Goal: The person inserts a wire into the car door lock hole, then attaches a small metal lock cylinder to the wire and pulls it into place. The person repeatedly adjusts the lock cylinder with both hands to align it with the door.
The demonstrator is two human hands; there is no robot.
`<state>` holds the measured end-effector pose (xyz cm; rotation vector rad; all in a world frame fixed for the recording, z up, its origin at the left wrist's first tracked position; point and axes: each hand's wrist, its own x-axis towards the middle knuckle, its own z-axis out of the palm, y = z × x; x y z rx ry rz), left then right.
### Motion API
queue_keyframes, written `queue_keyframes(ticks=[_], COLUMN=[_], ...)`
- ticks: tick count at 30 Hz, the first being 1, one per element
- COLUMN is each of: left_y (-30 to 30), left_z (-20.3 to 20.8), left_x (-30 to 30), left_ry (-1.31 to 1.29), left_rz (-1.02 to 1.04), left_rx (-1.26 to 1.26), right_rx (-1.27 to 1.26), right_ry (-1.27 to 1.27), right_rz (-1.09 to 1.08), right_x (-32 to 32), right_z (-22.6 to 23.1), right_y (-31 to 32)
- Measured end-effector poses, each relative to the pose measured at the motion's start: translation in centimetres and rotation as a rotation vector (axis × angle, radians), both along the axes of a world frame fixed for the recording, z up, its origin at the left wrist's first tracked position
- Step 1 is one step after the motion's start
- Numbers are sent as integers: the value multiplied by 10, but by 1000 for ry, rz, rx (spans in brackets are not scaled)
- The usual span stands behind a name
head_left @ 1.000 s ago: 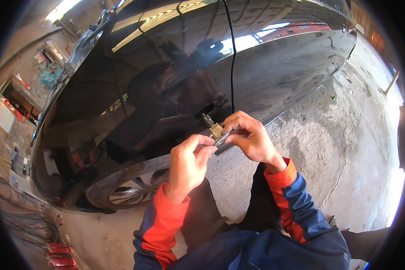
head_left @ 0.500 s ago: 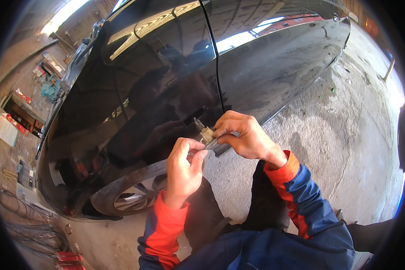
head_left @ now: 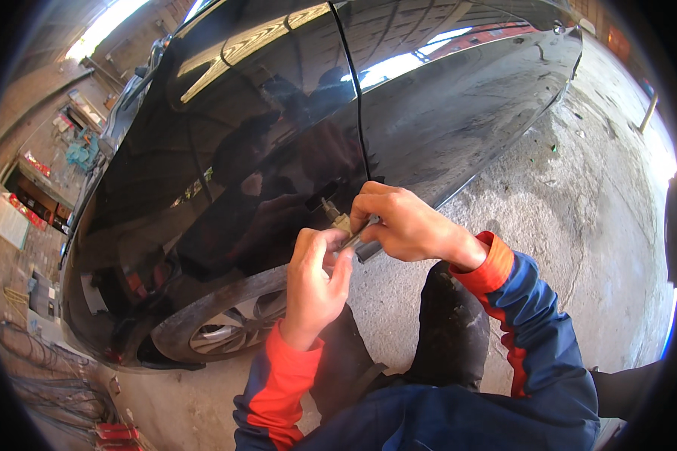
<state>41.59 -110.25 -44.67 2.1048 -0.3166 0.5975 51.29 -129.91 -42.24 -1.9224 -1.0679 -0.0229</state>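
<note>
A small fitting with a beige body (head_left: pixel 341 222), a narrow metal tip and a dark grey cylindrical end lies between my two hands, in front of a black car (head_left: pixel 226 173). My right hand (head_left: pixel 414 225) is closed round the fitting from the right. Thumb and fingers of my left hand (head_left: pixel 314 282) are pinched at its near side, against the right fingertips. Whether the left fingers hold a separate small piece is hidden. The fitting's tip points up and left, toward the dark, glossy car panel.
Below the panel is the car's wheel (head_left: pixel 229 331). Rough concrete floor (head_left: pixel 534 225) stretches to the right. At the left stand cluttered shelves with a teal cloth (head_left: pixel 83 154); cables (head_left: pixel 60 391) and red objects (head_left: pixel 116 434) lie lower down. My knees are beneath my hands.
My right hand has turned, its fingers now bent further over the beige body and covering more of it. My left hand has shifted slightly right, still pinched at the fitting.
</note>
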Motion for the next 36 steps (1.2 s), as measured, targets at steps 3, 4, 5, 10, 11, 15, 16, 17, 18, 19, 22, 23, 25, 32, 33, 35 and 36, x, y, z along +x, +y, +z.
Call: queue_keyframes(ticks=[3, 4, 5, 10, 11, 15, 16, 17, 18, 19, 22, 23, 25, 32, 33, 35, 36], left_y=[-1, -2, -3, -2, -1, -1, -1, -1, 0, 0, 2, 3, 6, 11, 11, 9, 8], left_z=[1, 1, 1, -1, -1, -3, -3, -4, -4, -5, -6, -7, -7, -3, -2, -1, 0], left_x=[2, 2, 1, 2, 3, 1, 1, 1, 1, 1, 3, 4, 3, 2, 2, 3, 4], left_ry=[-14, -8, 6, -46, -41, -29, -38, -48, -58, -69, -79, -79, -38, -9, -1, 2, -2], left_rz=[24, 30, 27, 22, 15, 39, 39, 38, 34, 30, 10, 4, -7, -43, -41, -41, -44], left_rx=[36, 25, -5, 0, -9, 17, 19, 22, 11, 0, -36, -49, -70, -81, -56, -36, -40], right_rx=[-106, -151, -169, -128, -96, 9, 20, 44, 69, 107, 248, 253, 227, 204, 203, 220, 237], right_ry=[-3, -3, -11, 84, 103, 140, 149, 161, 172, 174, 424, 439, 487, 388, 383, 384, 391], right_rz=[-19, -25, -27, -15, -11, 21, 23, 19, 14, 16, 52, 75, 98, 75, 79, 88, 93], right_x=[1, 1, 1, 3, 3, 3, 3, 3, 4, 6, 9, 9, 12, 13, 14, 15, 15], right_z=[5, 6, 7, 9, 8, -1, -4, -8, -11, -15, -23, -25, -27, -23, -22, -21, -20], right_y=[2, 3, 3, -1, -1, -5, -7, -7, -7, -7, -6, -6, -6, -5, -4, -4, -3])
